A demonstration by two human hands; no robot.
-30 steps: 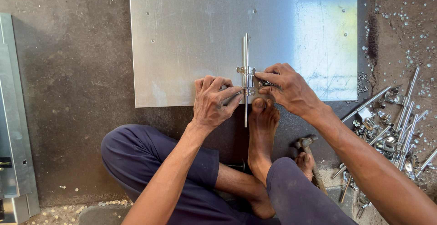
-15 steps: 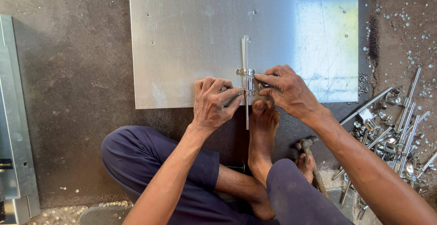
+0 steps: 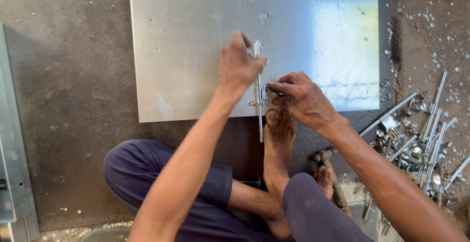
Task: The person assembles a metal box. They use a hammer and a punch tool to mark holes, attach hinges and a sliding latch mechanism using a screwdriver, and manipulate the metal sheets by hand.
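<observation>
A large shiny metal sheet (image 3: 196, 36) lies flat on the dark floor in front of me. A slim metal bolt rod (image 3: 259, 124) runs across its near edge through a small bracket (image 3: 258, 101). My left hand (image 3: 237, 68) rests over the far end of the rod, fingers curled around it. Just right of the rod, my right hand (image 3: 303, 100) pinches the bracket with its fingertips. My bare foot (image 3: 278, 139) presses on the sheet's near edge just below the bracket.
A pile of metal rods and fittings (image 3: 421, 134) lies on the floor at the right, with small washers scattered beyond. A hammer (image 3: 333, 178) lies by my other foot. A metal channel (image 3: 12, 139) runs along the left edge.
My left hand has moved from beside the bracket up along the rod to its far end. The right hand stays at the bracket.
</observation>
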